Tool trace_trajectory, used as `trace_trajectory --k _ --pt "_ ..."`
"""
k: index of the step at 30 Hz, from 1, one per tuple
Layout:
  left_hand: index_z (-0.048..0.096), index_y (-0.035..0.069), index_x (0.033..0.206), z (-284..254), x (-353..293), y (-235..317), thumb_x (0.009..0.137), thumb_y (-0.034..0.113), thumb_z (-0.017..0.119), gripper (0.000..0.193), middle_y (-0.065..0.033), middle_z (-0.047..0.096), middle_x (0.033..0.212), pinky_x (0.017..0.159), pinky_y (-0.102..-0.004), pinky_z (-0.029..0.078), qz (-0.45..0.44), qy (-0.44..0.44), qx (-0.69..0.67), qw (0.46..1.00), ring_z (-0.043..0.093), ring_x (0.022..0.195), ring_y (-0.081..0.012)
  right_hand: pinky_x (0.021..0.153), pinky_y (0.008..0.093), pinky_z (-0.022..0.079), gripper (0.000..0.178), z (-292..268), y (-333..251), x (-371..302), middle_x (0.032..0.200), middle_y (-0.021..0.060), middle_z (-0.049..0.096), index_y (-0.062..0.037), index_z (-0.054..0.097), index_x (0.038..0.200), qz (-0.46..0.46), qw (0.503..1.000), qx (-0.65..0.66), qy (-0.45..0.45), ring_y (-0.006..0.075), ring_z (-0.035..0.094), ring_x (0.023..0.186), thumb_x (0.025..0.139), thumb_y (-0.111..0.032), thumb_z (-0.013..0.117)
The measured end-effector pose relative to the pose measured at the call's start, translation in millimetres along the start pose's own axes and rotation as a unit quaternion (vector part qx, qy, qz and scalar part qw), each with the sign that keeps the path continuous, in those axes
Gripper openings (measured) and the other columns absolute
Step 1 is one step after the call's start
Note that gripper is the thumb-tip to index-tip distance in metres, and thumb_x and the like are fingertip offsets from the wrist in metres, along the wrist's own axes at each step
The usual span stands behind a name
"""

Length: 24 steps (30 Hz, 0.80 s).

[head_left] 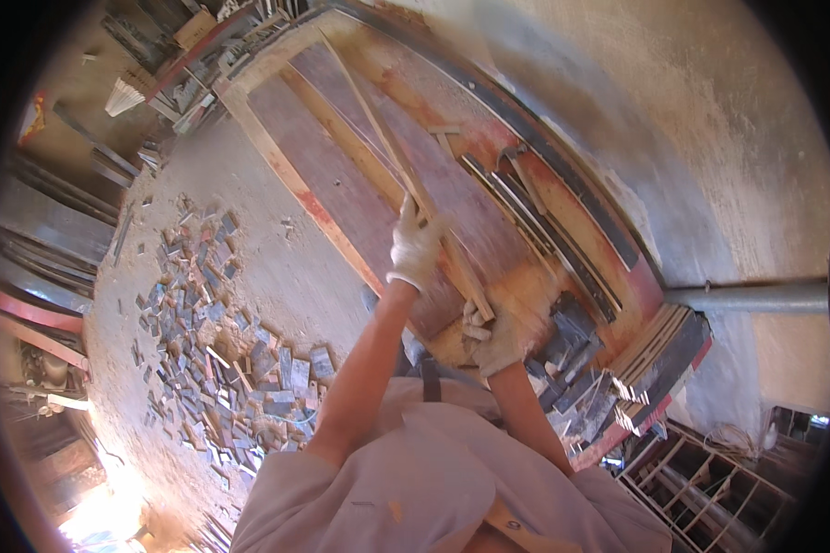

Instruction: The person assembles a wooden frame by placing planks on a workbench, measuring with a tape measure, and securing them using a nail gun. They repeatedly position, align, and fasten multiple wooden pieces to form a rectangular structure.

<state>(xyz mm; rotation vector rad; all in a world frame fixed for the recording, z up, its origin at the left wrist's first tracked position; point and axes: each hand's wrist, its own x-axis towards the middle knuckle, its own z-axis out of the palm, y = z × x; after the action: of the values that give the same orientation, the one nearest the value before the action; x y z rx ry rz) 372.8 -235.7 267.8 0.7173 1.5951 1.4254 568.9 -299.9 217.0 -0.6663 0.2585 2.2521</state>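
A long, thin wooden strip (385, 135) runs at a slant over the workbench, its far end near the bench's far edge. My left hand (415, 244), in a white work glove, is closed around the strip partway along. At the strip's near end, my right hand (491, 341), gloved too, grips it with the fingers wrapped round. Beneath the strip lies a wide reddish-brown board (327, 152) on the workbench (281, 170). A small T-shaped wooden piece (444, 138) lies to the right of the strip.
Dark-edged strips (549, 226) lie along the bench's right side. Dark blocks (572, 341) sit by my right forearm, near stacked boards (655, 346). Many offcuts (221, 359) litter the floor at left. A wall (710, 138) with a pipe (756, 297) stands at right.
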Motion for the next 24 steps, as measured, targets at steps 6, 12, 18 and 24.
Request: trace_trajectory --k 6,12,18,24 --pt "0.06 0.01 0.135 -20 12 -17 0.098 0.062 0.059 0.064 -0.0049 0.064 0.122 0.085 -0.0369 0.055 -0.11 -0.002 -0.283 0.953 0.064 0.103 -0.0194 0.032 0.0203 0.041 0.034 15 -3 -8 0.075 0.0161 0.068 0.0038 0.064 0.099 -0.001 0.999 0.011 0.047 0.0157 0.061 0.049 0.106 -0.028 0.054" --pt "0.067 0.01 0.12 -29 82 -5 0.1 0.054 0.062 0.048 -0.0029 0.07 0.104 0.071 -0.0356 0.056 -0.139 -0.004 -0.085 0.987 0.068 0.089 -0.0176 0.036 0.0229 0.043 0.027 -7 -5 1 0.079 0.0114 0.067 -0.0053 0.064 0.109 0.015 0.997 -0.07 0.024 0.0155 0.062 0.053 0.106 -0.031 0.056" --pt "0.071 0.0 0.093 -44 62 -48 0.079 0.013 0.076 0.02 -0.0038 0.067 0.072 0.047 -0.0354 0.048 -0.076 0.07 -0.059 0.993 0.061 0.057 -0.0148 0.099 0.0379 0.054 0.044 -33 1 -14 0.139 0.0062 0.061 -0.0067 0.053 0.146 -0.154 0.952 -0.265 0.014 0.0194 0.06 0.125 0.107 -0.027 0.057" --pt "0.07 0.0 0.107 -66 7 -105 0.086 0.004 0.076 0.023 -0.0065 0.073 0.091 0.064 -0.0337 0.055 -0.127 0.083 -0.265 0.952 0.069 0.076 -0.0184 0.084 0.0364 0.059 0.042 -14 6 -60 0.125 0.0083 0.068 -0.0019 0.057 0.139 -0.146 0.892 -0.422 0.063 0.0204 0.069 0.105 0.105 -0.027 0.061"
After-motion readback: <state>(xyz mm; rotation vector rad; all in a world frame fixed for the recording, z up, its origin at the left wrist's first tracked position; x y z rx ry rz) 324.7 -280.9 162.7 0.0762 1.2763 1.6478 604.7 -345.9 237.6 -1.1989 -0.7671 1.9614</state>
